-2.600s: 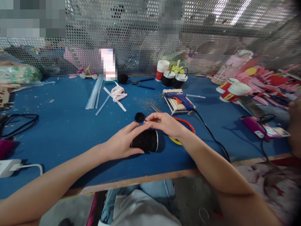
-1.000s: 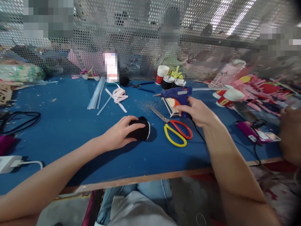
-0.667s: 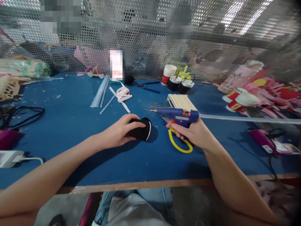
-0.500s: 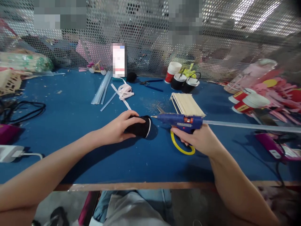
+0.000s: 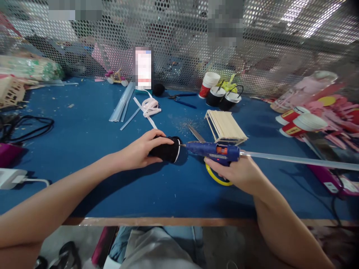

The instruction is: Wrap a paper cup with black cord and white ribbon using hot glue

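Note:
My left hand [image 5: 147, 147] is wrapped round a black-covered cup [image 5: 165, 150] lying on its side, its white rim facing right. In my right hand [image 5: 238, 170] is a blue hot glue gun [image 5: 211, 149], with a long clear glue stick [image 5: 280, 158] sticking out of its back. The nozzle points left and is at or very close to the cup's rim; whether it touches, I cannot tell. Under the gun lie scissors [image 5: 219, 178] with a yellow handle, partly hidden. White ribbon [image 5: 151, 107] lies loosely coiled beyond my left hand.
A small wooden-stick stand [image 5: 228, 126] sits behind the gun. Farther back are blue-handled pliers [image 5: 183, 101], black cups with handles [image 5: 230, 101], stacked paper cups [image 5: 209, 85], glue sticks [image 5: 122, 102] and a phone [image 5: 143, 69]. Pink pieces [image 5: 340, 116] crowd the right; a black cable [image 5: 30, 129] lies left.
The glue gun has tilted and dropped slightly, bringing its nozzle down to the cup's rim. My left hand keeps its hold on the cup. The view has shifted a little.

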`<state>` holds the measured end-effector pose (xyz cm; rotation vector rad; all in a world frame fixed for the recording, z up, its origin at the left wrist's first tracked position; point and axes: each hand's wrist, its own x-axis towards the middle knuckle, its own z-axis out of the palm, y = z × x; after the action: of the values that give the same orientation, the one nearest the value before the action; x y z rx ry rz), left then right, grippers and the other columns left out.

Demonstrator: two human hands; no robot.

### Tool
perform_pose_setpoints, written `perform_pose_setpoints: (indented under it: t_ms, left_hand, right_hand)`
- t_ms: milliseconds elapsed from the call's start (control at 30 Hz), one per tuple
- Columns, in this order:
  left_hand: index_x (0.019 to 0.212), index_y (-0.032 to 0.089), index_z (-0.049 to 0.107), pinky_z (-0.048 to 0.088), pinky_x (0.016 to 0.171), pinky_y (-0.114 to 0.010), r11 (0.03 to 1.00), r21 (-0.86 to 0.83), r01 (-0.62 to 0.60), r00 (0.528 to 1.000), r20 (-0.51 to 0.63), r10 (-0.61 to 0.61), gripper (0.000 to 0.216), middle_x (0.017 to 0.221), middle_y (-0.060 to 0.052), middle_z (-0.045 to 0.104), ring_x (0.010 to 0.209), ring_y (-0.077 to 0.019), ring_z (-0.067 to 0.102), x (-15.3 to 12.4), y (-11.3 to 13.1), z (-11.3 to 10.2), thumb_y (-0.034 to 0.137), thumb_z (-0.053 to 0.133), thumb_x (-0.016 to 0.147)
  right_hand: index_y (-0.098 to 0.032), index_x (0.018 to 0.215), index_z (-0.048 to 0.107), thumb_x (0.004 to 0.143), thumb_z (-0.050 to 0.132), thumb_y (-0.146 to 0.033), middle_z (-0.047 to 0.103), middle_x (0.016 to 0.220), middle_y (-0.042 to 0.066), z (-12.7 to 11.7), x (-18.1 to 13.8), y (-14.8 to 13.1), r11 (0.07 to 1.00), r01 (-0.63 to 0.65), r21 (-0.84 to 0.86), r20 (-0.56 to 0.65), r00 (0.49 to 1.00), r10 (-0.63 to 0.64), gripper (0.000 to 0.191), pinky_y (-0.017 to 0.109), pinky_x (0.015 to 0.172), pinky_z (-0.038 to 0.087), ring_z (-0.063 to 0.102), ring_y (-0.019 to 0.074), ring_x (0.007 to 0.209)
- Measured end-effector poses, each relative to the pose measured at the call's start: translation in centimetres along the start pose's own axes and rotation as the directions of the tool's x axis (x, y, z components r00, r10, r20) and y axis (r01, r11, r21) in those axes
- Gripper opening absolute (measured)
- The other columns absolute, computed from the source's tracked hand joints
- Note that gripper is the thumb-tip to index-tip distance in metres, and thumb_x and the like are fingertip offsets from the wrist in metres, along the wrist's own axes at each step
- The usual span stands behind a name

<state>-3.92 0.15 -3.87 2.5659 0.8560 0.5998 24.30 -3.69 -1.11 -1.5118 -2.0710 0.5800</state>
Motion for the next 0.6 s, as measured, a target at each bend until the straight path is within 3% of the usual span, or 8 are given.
perform_pose_setpoints:
  t_ms: [333, 467, 600]
  left_hand:
    - [0.126, 0.021, 0.043, 0.039, 0.1, -0.04, 1.0, 0.005, -0.002, 1.0, 0.008, 0.002, 0.048, 0.124, -0.011, 0.041, 0.116, -0.0235, 0.042, 0.0, -0.1, 0.2, 0.02, 0.06, 0.081]
    - [0.126, 0.022, 0.043, 0.04, 0.099, -0.039, 1.0, -0.003, 0.005, 1.0, -0.001, -0.005, 0.049, 0.124, -0.011, 0.04, 0.116, -0.0227, 0.042, 0.0, -0.1, 0.2, 0.019, 0.061, 0.08]
    - [0.126, 0.02, 0.044, 0.039, 0.099, -0.039, 1.0, -0.005, 0.002, 1.0, -0.003, -0.002, 0.049, 0.123, -0.011, 0.041, 0.115, -0.0225, 0.043, 0.0, 0.0, 0.2, 0.018, 0.061, 0.08]
  right_hand:
    - [-0.02, 0.069, 0.066, 0.074, 0.053, -0.035, 0.062, 0.052, 0.003, 0.0, -0.3, -1.1, 0.995, 0.071, -0.063, -0.104, 0.992, -0.078, 0.021, 0.028, 0.049, 0.05, 0.06, 0.0181, 0.05]
    - [-0.021, 0.07, 0.068, 0.078, 0.049, -0.036, 0.063, 0.059, 0.006, -0.4, -0.5, -0.7, 0.977, 0.166, -0.134, -0.058, 0.983, -0.175, 0.025, 0.033, 0.059, 0.054, 0.064, 0.0213, 0.059]
    - [-0.022, 0.075, 0.071, 0.08, 0.047, -0.036, 0.052, 0.045, 0.004, -1.1, -0.3, 0.2, 0.917, 0.282, -0.282, 0.024, 0.958, -0.287, 0.029, 0.037, 0.061, 0.053, 0.062, 0.023, 0.057]
